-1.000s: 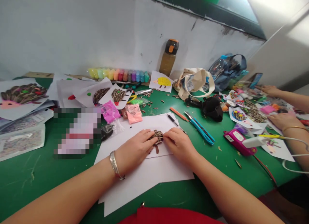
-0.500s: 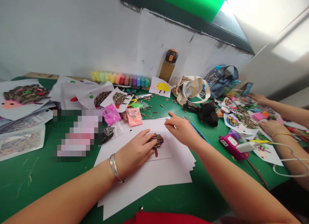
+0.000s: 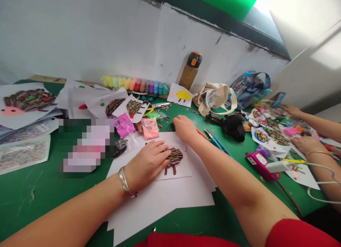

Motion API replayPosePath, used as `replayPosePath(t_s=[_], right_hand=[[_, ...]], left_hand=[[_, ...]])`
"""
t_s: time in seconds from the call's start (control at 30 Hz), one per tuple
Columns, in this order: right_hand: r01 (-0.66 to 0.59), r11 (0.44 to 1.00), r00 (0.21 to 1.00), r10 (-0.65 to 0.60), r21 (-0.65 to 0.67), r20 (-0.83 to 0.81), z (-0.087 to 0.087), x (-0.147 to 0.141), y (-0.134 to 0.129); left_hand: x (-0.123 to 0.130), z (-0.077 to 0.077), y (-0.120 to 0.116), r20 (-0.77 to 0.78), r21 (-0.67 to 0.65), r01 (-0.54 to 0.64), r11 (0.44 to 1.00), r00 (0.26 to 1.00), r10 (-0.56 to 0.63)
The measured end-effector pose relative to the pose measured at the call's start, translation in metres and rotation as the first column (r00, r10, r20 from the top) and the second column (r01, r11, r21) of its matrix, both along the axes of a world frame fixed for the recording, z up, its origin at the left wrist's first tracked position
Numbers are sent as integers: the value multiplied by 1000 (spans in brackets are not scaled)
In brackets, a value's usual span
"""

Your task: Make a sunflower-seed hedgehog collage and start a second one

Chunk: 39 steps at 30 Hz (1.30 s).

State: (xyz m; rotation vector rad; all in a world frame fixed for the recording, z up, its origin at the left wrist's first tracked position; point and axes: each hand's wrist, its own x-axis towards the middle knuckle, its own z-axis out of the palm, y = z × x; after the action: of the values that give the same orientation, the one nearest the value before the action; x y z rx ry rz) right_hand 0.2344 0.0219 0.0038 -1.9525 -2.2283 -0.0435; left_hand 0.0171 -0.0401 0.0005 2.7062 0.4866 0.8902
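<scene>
The person's left hand [image 3: 147, 163] lies flat and open, fingers over the nine o'clock side of the seed hedgehog [image 3: 176, 157] on white paper [image 3: 176, 195]. The right hand [image 3: 184, 128], at the hedgehog's one o'clock, is bent; its fingertips hide, so no one can tell if it grips anything

I see a deep green table [image 3: 32, 201], white paper [image 3: 160, 208], and seeds [image 3: 176, 157] striped dark brown and pale, edged in purple, with brown legs [image 3: 174, 170]. The person's bracelet [image 3: 125, 182] is silver, the sleeve [image 3: 298, 234] red. One packet [image 3: 124, 125] is magenta, another packet [image 3: 150, 130] salmon pink; the cutter [image 3: 217, 143] is blue.
</scene>
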Motion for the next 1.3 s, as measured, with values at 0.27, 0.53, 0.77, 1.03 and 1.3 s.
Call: replayPosePath(t_s=[0.27,0.53,0.77,1.03,1.3], right_hand=[[-68,993,922,101,100,-373,20,17,-91],[-28,999,811,11,-21,-585,3,11,-152],[-78,993,826,116,92,-551,-2,12,-148],[-94,989,863,136,110,-486,-6,10,-147],[-142,985,847,172,97,-503,-10,10,-143]], left_hand=[[2,4,-2,-65,-14,17,1000,998,-18],[6,3,-5,-102,-14,41,999,994,-42],[4,-3,-5,-147,5,18,1000,989,-17],[7,-2,-7,-187,-19,40,999,982,-42],[9,-3,-8,-198,10,48,999,979,-46]])
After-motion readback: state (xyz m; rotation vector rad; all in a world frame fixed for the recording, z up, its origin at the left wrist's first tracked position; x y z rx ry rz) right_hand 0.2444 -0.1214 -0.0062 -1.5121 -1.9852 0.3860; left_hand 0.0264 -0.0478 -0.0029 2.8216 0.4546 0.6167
